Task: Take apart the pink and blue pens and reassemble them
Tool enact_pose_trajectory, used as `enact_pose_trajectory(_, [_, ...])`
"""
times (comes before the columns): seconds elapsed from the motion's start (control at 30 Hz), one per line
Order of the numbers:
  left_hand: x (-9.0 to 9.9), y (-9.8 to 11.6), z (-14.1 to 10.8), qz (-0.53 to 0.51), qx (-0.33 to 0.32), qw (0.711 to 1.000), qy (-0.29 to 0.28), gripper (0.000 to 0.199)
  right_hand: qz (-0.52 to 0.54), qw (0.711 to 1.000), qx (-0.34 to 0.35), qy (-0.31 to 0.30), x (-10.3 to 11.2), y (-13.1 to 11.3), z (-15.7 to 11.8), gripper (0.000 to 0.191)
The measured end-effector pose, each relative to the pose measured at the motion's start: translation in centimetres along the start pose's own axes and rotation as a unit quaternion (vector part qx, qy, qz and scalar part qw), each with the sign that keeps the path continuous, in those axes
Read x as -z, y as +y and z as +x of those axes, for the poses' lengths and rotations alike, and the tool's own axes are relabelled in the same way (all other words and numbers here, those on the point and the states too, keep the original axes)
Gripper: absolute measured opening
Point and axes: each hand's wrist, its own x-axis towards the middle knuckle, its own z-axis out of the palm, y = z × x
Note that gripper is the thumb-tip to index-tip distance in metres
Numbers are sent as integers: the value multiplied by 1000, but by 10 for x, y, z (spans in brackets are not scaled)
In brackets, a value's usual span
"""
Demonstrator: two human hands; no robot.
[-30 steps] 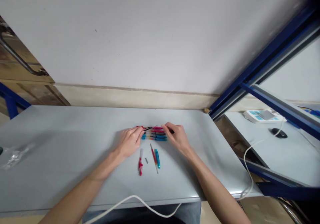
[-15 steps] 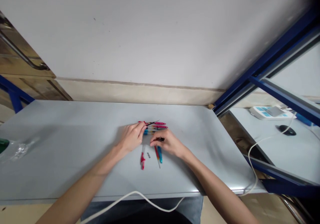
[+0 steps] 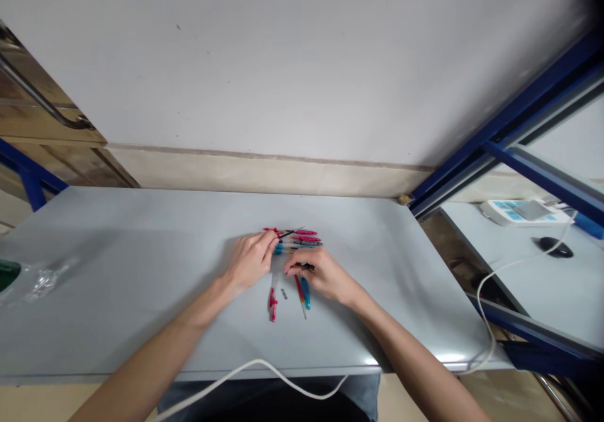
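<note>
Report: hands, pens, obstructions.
Left hand holding thin black piece. Right hand holding dark piece. Pens rowed beyond, partly hidden by hands.

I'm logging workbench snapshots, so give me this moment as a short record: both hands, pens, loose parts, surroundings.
Left hand: holds a slim black piece
Right hand: bent, holding a dark piece, mostly hidden
Pen row: pink and blue pens, beyond the right hand
Loose parts: red-and-clear pen part, small grey piece, red-and-orange refill, blue pen part
Surface: grey table
Table's left: clear plastic
Beyond the blue frame, right: black mouse, white device
</note>
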Motion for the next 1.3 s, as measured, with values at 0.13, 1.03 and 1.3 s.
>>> enact_pose_trajectory(0.13, [0, 1, 0, -2, 0, 1000, -1, 27, 0, 1000, 31, 6, 2, -1, 0, 24])
enact_pose_trajectory(1.03, [4, 2, 0, 20, 2, 1000, 0, 27, -149, 987, -53, -13, 14, 5, -3, 16])
enact_pose_trajectory(1.3, [2, 5, -1, 18, -27, 999, -5, 28, -140, 968, -206, -26, 31, 6, -12, 21])
